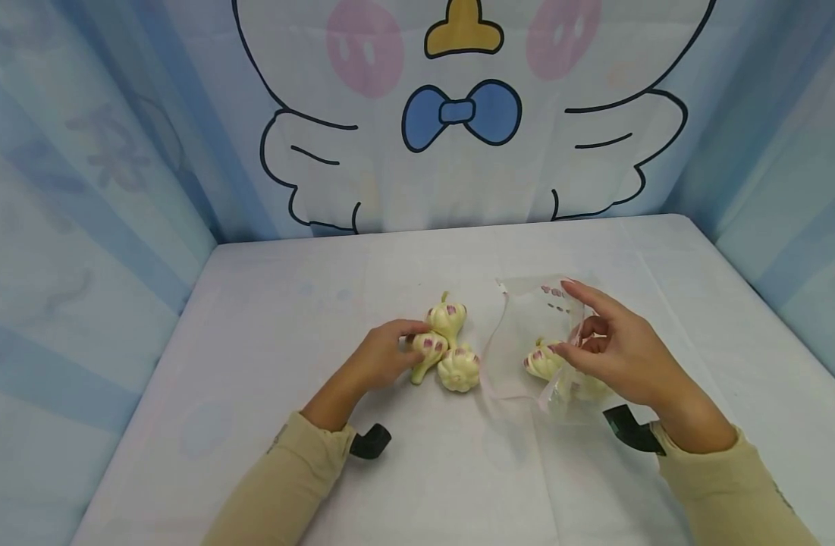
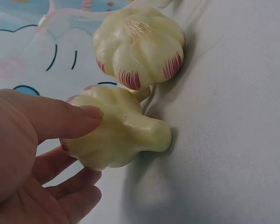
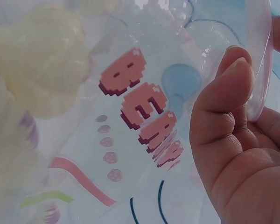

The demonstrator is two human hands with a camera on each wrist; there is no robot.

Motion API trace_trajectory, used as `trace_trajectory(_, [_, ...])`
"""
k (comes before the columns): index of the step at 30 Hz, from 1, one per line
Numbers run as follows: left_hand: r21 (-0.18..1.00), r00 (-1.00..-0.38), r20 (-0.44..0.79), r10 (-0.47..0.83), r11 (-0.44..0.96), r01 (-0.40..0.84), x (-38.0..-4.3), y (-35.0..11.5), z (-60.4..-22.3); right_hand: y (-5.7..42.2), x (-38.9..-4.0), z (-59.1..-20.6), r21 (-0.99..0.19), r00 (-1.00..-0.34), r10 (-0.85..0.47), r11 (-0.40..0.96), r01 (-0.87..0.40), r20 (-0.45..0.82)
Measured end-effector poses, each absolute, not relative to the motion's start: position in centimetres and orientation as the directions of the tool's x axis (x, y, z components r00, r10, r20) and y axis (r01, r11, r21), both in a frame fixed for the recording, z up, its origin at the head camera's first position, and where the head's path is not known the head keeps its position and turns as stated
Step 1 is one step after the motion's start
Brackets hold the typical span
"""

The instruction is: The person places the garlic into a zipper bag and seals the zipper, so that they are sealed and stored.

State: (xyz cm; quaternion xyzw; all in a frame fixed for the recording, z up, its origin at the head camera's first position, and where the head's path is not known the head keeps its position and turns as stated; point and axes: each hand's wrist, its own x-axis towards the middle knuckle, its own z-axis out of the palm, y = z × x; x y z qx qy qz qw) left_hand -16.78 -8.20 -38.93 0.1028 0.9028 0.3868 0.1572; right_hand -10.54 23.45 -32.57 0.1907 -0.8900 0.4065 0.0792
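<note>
Garlic bulb (image 1: pixel 432 347) on table (image 1: pixel 287 318), stem toward person, partly covered by fingers; left hand (image 1: pixel 381 358) pinches it between thumb and fingertips, wrist bent inward
Two more loose bulbs (image 1: pixel 459 369) touching it, three in group
Just right, one clear bag (image 1: pixel 519 322) with pink lettering; bagged bulbs (image 1: pixel 543 362) blurred by film and half hidden, at least two, exact count unclear
Right hand (image 1: pixel 618 349) grips bag edge in curled fingers, thumb and forefinger spread
Backdrop cartoon (image 1: pixel 417 182) cut off at top
</note>
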Motion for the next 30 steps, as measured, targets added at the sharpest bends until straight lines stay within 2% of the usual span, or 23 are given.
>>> trace_trajectory(16, [0.7, -0.94, -0.166, 0.298, 0.707, 0.101, -16.7, -9.2, -38.8, 23.4, -10.5, -32.6, -0.691, -0.916, -0.272, 0.601, -0.401, 0.295])
trace_trajectory(30, [0.761, -0.954, -0.092, 0.285, 0.638, 0.117, -16.0, -9.9, -36.6, 23.4, -10.5, -32.6, -0.69, -0.922, -0.263, 0.612, -0.387, 0.284])
